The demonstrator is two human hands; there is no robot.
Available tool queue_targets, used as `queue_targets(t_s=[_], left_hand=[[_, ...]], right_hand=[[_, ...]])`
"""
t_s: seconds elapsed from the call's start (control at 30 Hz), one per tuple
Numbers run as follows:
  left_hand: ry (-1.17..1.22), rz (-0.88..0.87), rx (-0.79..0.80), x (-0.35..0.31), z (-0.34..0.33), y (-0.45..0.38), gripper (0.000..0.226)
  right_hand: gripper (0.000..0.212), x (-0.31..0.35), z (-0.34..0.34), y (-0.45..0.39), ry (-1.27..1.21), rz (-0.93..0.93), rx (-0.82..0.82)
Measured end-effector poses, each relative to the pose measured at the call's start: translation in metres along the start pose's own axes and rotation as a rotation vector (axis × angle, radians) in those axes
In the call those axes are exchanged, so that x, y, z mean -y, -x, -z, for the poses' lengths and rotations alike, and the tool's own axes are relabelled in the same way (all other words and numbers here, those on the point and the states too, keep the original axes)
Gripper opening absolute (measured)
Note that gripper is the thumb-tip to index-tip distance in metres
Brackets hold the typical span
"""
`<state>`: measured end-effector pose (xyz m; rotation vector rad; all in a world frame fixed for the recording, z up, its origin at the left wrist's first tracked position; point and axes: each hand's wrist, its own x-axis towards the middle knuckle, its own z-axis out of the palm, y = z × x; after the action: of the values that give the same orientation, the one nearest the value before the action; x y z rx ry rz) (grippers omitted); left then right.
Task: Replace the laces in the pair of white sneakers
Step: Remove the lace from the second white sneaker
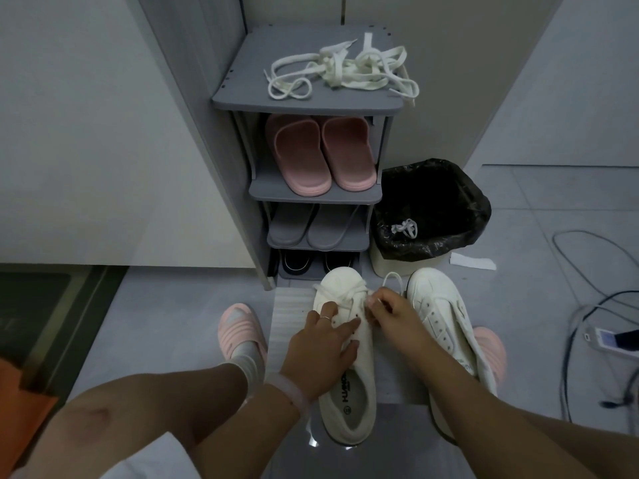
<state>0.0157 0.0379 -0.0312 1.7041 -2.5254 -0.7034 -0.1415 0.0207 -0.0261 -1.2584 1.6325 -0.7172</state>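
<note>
Left hand [321, 354] flat on shoe [345, 375] under it, right hand [390, 314] pinching its lace [349, 292] at lower eyelets; second shoe [446, 326] right of hands unlaced, so well under half done.

Single head view, looking forward and steeply down, close over hands [352, 326], floor [166, 323] below
</note>
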Motion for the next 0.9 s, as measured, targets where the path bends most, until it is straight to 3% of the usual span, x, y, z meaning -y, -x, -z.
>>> queue_targets(t_s=[0.13,0.27,0.37,0.43,0.5,0.63,0.7,0.8,0.9], left_hand=[[-0.006,0.005,0.009,-0.001,0.0,0.0,0.045],[-0.014,0.005,0.025,-0.002,0.001,-0.001,0.045],[-0.01,0.0,0.033,-0.003,0.003,0.0,0.044],[0.001,0.0,0.044,-0.002,0.004,0.0,0.044],[0.018,0.008,0.044,-0.002,0.005,-0.001,0.043],[0.06,0.026,-0.007,-0.003,0.01,-0.007,0.04],[0.074,0.034,-0.037,-0.003,0.01,-0.01,0.039],[0.127,0.04,-0.064,-0.002,0.01,-0.01,0.037],[0.126,0.021,-0.032,-0.001,0.009,-0.008,0.041]], right_hand=[[0.024,0.044,0.014,-0.008,-0.561,-0.048,-0.118],[0.027,0.106,0.067,-0.025,-1.117,0.128,-0.179],[0.039,0.137,0.101,-0.025,-1.276,0.359,-0.197],[0.04,0.14,0.104,-0.021,-1.286,0.404,-0.169],[0.032,0.127,0.095,-0.02,-1.127,0.294,-0.144],[0.03,0.074,0.06,-0.014,-0.122,-0.022,-0.204],[0.036,0.048,0.041,-0.008,0.188,-0.129,-0.125],[0.047,0.019,0.013,-0.007,0.314,-0.201,-0.02],[0.038,0.007,-0.008,-0.014,0.267,-0.227,-0.023]])
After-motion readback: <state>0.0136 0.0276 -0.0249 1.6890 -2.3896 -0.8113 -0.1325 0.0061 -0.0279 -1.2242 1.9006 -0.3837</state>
